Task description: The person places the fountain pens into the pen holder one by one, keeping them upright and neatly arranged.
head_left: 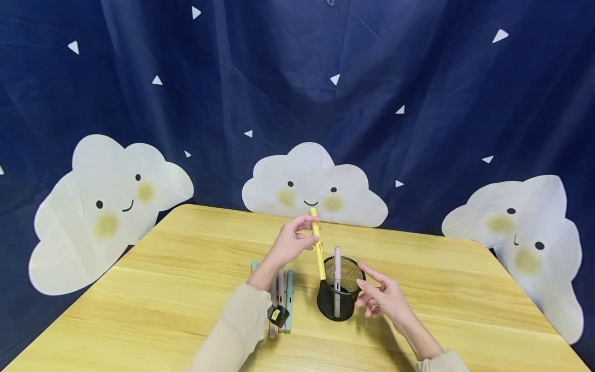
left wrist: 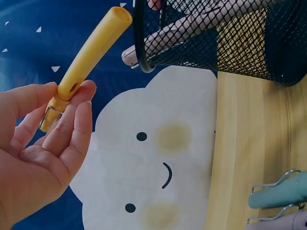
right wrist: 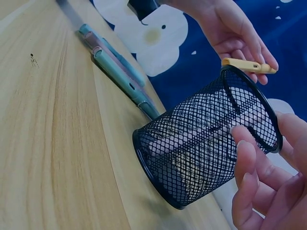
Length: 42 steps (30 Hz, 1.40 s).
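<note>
My left hand [head_left: 292, 242] pinches a yellow capped pen [head_left: 319, 252] between thumb and fingers. The pen slants downward, its lower end by the left rim of a black mesh pen holder [head_left: 325, 305]. In the left wrist view, that end of the yellow pen [left wrist: 93, 48] appears close to the rim, outside the mesh. One pale lilac pen [head_left: 337, 261] stands inside the holder, clip end up. My right hand [head_left: 383, 295] holds the holder's right side at the rim, thumb and index finger spread around it; the other fingers are curled in.
Several teal and lilac pens lie side by side on the wooden table [head_left: 186, 268], including a teal pen [head_left: 290, 299], partly hidden by my left forearm and the black wrist device [head_left: 278, 315]. Behind the table hangs a navy curtain [head_left: 297, 103] with clouds.
</note>
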Tool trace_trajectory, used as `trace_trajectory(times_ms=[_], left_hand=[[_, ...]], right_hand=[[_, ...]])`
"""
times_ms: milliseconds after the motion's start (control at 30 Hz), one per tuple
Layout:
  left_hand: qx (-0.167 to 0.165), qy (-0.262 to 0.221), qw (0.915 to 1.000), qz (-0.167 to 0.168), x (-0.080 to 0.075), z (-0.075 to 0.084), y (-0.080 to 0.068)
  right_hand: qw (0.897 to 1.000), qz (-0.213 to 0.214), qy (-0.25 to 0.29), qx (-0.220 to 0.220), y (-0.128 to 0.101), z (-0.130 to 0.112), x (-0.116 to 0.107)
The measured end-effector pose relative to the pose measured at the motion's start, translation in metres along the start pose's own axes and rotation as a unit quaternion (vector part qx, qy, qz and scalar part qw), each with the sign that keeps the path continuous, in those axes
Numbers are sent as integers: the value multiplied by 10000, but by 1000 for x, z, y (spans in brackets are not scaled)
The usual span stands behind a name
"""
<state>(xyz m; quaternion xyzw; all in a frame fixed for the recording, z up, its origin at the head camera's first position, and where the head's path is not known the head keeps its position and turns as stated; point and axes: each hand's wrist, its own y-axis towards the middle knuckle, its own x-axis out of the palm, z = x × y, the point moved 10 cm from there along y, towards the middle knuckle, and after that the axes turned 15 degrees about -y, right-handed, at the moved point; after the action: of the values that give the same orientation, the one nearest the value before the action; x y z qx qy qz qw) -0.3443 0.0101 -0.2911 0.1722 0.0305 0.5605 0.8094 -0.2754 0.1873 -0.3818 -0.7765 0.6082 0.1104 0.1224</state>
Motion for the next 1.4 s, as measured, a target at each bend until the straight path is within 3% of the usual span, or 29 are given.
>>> trace_trajectory(times_ms=[167, 533, 733, 1067, 1400], left_hand=[[82, -26, 10000, 48, 4, -2, 2], [-17, 472, 9989, -57, 8, -16, -1], [-91, 666, 9975, -196, 16, -10, -7], [-57, 1143, 9918, -568, 22, -26, -7], [-109, 1168, 9900, -784, 25, -30, -10]], right_hand=[[10000, 3, 34, 7, 0, 0, 0], [10000, 6, 40, -29, 0, 0, 0], [10000, -2, 20, -48, 1, 1, 0], [10000, 61, -1, 32, 1, 3, -1], [10000, 66, -15, 24, 2, 4, 0]])
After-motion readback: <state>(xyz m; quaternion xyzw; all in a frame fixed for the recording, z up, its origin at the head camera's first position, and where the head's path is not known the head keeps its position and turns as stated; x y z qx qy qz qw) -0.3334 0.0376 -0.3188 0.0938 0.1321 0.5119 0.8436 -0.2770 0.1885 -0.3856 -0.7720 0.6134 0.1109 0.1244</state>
